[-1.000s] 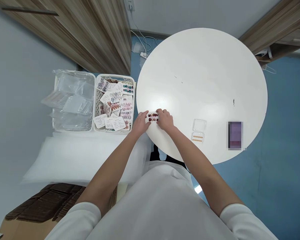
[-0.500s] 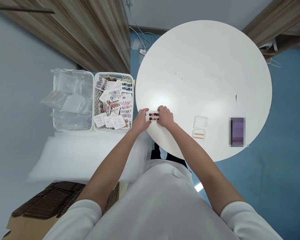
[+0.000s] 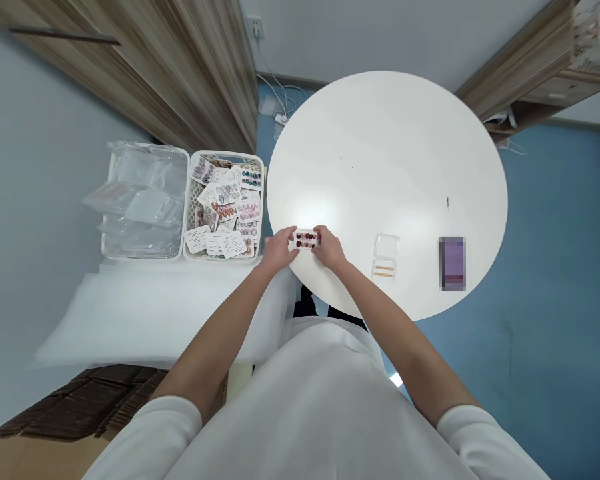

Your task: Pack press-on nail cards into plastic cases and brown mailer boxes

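Note:
A small white card of dark red press-on nails (image 3: 306, 239) rests at the near left edge of the round white table (image 3: 390, 153). My left hand (image 3: 279, 248) pinches its left end and my right hand (image 3: 329, 247) pinches its right end, fingers closed on the card. A clear plastic case (image 3: 385, 257), open, with orange sticks in its near half, lies on the table to the right of my right hand.
Left of the table stand a white basket of several nail cards (image 3: 227, 207) and a bin of clear plastic cases (image 3: 140, 200). A blurred purple item (image 3: 452, 263) lies on the table's right. White foam sheet (image 3: 160, 313) and a cardboard box (image 3: 80, 407) are near left.
The view has shifted a little; both hands stay pinched on the nail card at the same spot on the table edge.

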Tool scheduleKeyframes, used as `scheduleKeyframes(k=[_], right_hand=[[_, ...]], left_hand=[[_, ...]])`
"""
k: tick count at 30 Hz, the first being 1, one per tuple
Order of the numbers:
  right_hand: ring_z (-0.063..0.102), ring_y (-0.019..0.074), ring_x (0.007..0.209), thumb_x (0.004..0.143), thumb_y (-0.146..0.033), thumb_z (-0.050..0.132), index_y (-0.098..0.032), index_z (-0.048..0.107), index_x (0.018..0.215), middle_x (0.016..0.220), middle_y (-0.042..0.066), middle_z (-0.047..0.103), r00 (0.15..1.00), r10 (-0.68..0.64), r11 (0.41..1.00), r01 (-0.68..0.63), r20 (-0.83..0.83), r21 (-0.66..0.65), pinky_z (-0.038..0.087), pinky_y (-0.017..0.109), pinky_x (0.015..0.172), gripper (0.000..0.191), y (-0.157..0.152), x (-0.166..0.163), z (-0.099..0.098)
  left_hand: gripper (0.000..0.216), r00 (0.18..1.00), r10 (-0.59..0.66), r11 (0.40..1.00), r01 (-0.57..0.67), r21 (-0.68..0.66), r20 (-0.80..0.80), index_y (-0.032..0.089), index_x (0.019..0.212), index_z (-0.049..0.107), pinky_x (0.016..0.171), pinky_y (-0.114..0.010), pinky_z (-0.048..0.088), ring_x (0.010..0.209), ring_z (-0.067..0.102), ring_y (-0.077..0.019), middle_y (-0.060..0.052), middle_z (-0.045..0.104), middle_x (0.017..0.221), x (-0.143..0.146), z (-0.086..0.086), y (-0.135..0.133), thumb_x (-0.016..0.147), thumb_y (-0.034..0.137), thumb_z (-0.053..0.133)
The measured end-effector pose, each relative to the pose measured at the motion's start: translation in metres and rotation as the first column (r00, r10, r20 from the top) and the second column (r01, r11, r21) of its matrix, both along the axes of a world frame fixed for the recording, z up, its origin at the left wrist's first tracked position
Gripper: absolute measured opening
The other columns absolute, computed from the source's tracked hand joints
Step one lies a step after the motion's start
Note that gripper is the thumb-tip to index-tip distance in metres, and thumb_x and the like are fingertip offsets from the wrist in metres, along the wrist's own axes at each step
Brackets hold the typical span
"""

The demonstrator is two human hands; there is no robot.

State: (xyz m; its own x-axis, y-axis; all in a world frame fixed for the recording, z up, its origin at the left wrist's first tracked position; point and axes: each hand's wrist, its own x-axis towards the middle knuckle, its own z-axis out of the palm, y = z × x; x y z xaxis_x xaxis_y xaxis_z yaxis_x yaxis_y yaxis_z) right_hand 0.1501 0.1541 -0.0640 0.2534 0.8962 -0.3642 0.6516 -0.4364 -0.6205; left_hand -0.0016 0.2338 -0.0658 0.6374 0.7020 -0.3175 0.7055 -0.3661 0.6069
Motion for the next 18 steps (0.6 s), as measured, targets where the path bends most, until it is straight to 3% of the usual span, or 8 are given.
scheduleKeyframes(k=[7, 13, 18], right_hand=[[0.051, 0.0149, 0.088, 0.066, -0.015, 0.055, -0.019, 0.033, 0.117, 0.108, 0.006, 0.05, 0.98, -0.06, 0.997, 0.07, -0.188, 0.045, 0.044, 0.032, 0.078, 0.055, -0.055, 0.016, 0.015], [0.053, 0.014, 0.089, 0.071, -0.012, 0.05, -0.024, 0.029, 0.125, 0.119, 0.006, 0.045, 0.985, -0.036, 0.987, 0.062, -0.17, 0.147, 0.044, 0.035, 0.083, 0.059, -0.115, 0.047, 0.036], [0.055, 0.0146, 0.089, 0.073, -0.015, 0.049, -0.029, 0.024, 0.129, 0.114, 0.004, 0.049, 0.982, -0.078, 0.981, 0.107, -0.17, 0.164, 0.046, 0.036, 0.083, 0.063, -0.172, 0.072, 0.035]], left_hand=[[0.059, 0.997, -0.06, 0.998, 0.059, 0.013, 0.047, 0.022, 0.122, 0.037, 0.08, -0.037, 0.035, 0.082, 0.054, -0.0183, -0.003, 0.055, 0.097, 0.013, 0.018, -0.043, 0.066, 0.025, 0.058], [0.058, 0.972, -0.169, 0.985, 0.162, 0.055, 0.165, 0.02, 0.122, 0.037, 0.077, -0.033, 0.039, 0.082, 0.053, -0.017, -0.003, 0.055, 0.094, 0.042, 0.036, -0.08, 0.068, 0.026, 0.059], [0.059, 0.958, -0.27, 0.963, 0.266, 0.051, 0.103, 0.022, 0.122, 0.038, 0.074, -0.034, 0.041, 0.079, 0.055, -0.0175, -0.004, 0.056, 0.094, 0.073, 0.041, -0.121, 0.068, 0.028, 0.06]])
